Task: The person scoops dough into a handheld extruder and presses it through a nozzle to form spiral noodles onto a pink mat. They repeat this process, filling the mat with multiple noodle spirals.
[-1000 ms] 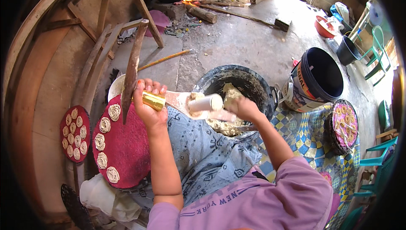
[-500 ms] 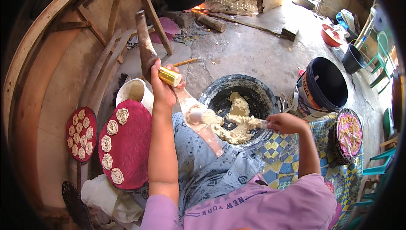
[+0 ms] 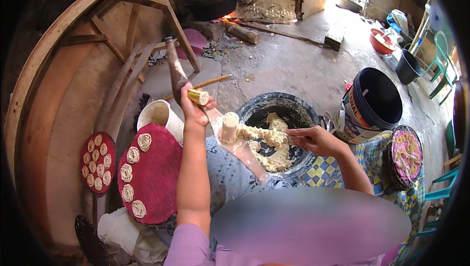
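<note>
My left hand (image 3: 194, 111) is closed around a wooden press (image 3: 175, 70) just below its brass cylinder (image 3: 198, 96), holding it raised over my lap. The press's pale plunger (image 3: 229, 126) and flat wooden arm (image 3: 243, 154) slope down toward my knees. To the right, my right hand (image 3: 313, 140) reaches over a black bowl (image 3: 274, 100) and pinches a lump of the yellowish dough (image 3: 267, 136) that fills it. A dark red round mat (image 3: 156, 183) with several dough spirals lies at my left.
A smaller red mat (image 3: 98, 162) of spirals lies at the far left, with a white bucket (image 3: 157, 114) behind the big one. A dark blue bucket (image 3: 374, 100) and a patterned mat (image 3: 404, 156) sit to the right. A fire with a black pot (image 3: 213, 0) burns at the back.
My right hand left the plunger and went right into the bowl, taking hold of dough. My left hand lifted the press up and away from my body.
</note>
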The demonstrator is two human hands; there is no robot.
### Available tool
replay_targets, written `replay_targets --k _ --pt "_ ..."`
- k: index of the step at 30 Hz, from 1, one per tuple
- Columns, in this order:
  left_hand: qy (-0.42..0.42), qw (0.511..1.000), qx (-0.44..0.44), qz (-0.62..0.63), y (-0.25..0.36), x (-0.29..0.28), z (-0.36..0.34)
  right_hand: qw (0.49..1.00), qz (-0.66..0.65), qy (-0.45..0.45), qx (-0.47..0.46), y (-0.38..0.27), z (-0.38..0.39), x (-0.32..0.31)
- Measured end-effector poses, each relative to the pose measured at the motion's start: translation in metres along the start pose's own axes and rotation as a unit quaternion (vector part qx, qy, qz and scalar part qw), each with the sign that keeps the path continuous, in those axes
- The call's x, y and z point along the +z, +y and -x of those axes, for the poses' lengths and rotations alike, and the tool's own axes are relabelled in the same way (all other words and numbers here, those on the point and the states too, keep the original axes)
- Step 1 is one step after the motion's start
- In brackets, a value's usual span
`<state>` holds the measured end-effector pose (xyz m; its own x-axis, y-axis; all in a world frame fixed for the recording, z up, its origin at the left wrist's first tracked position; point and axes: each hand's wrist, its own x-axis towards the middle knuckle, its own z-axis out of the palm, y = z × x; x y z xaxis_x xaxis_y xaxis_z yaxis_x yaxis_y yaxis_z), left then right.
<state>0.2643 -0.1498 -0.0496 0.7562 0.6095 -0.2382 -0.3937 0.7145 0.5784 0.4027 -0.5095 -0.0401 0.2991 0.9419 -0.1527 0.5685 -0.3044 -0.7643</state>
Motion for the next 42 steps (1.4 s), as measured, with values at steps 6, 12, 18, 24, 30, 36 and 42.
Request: replay_targets --k 6,12,18,24,30,36,42 --pt "0.121 0.968 0.218 0.010 0.002 0.007 0.016 0.996 -0.065 0.059 0.003 0.019 -0.006 0.028" --pt "0.198 0.875 0.440 -0.047 -0.023 0.043 0.036 0.985 -0.144 0.090 0.004 0.020 -0.017 0.058" --pt "0.185 0.827 0.512 -0.143 -0.056 0.050 0.040 0.975 -0.212 0.066 0.005 0.010 -0.021 0.072" --pt "0.033 0.721 0.558 -0.409 -0.025 0.045 0.036 0.991 -0.099 0.023 0.090 0.052 -0.021 0.047" --pt "-0.095 0.326 0.673 -0.657 0.039 0.069 0.032 0.974 0.167 0.040 0.148 0.139 -0.075 0.111" --pt "-0.153 0.245 0.580 -0.762 0.061 0.079 0.064 0.946 0.303 -0.064 0.090 0.171 -0.127 0.181" --pt "-0.163 0.195 0.547 -0.798 0.059 0.056 0.069 0.969 0.232 -0.048 0.073 0.153 -0.112 0.193"
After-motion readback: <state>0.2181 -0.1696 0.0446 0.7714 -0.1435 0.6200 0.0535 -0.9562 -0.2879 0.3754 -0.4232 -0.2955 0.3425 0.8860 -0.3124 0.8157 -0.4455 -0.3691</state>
